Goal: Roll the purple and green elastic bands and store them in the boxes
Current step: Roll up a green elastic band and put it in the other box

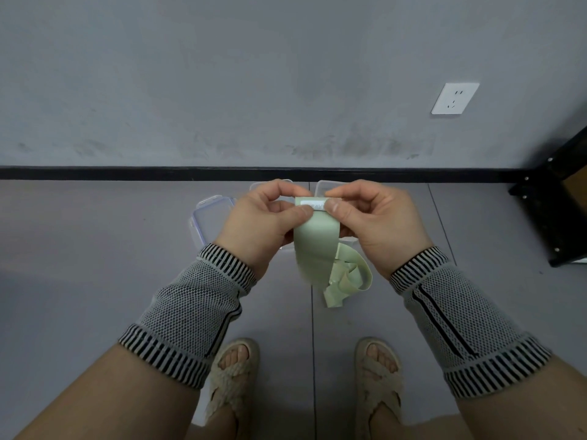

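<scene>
A pale green elastic band (316,246) hangs in front of me, its top end folded over into a small roll with a white label. My left hand (260,217) pinches the left side of that roll between thumb and fingers. My right hand (371,217) pinches the right side in the same way. The loose tail of the band lies crumpled on the floor below. A clear plastic box (209,217) with its lid open sits on the floor behind my left hand. More clear box edges (324,185) show behind my hands. No purple band is in view.
Grey floor runs to a black skirting strip (127,173) and a grey wall with a white socket (455,98). A black metal rack leg (552,201) stands at the right. My sandalled feet (232,376) are at the bottom of the view.
</scene>
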{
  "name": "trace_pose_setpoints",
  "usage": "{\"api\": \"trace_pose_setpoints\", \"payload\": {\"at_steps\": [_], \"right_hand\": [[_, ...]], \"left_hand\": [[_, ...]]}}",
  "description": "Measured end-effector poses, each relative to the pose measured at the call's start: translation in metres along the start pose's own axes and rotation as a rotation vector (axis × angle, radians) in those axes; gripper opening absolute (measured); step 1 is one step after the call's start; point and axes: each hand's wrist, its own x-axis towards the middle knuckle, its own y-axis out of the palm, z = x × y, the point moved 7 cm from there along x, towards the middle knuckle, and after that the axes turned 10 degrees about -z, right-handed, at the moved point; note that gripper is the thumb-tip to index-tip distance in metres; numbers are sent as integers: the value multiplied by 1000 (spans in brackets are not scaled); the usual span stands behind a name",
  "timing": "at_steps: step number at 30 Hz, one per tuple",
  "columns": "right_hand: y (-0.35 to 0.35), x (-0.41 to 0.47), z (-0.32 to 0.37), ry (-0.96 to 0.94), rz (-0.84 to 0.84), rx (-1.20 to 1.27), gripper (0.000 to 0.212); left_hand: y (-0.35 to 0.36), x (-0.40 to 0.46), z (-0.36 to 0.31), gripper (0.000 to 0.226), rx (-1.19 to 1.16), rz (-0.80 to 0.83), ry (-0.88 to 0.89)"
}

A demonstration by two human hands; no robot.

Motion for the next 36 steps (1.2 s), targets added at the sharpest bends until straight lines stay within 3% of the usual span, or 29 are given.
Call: {"api": "trace_pose_setpoints", "payload": {"at_steps": [8, 16, 26, 31, 36], "right_hand": [[0, 1, 1, -50, 5, 25, 19], [4, -1, -5, 75, 61, 35, 11], [-1, 0, 1, -51, 10, -6, 19], [1, 0, 3, -90, 11, -5, 22], [4, 0, -1, -10, 55, 46, 25]], "left_hand": [[-1, 1, -2, 7, -37, -15, 24], [-3, 1, -7, 16, 22, -17, 94], [-4, 3, 5, 16, 0, -38, -87], [-6, 2, -1, 8, -52, -61, -72], [-10, 1, -5, 14, -22, -78, -6]]}}
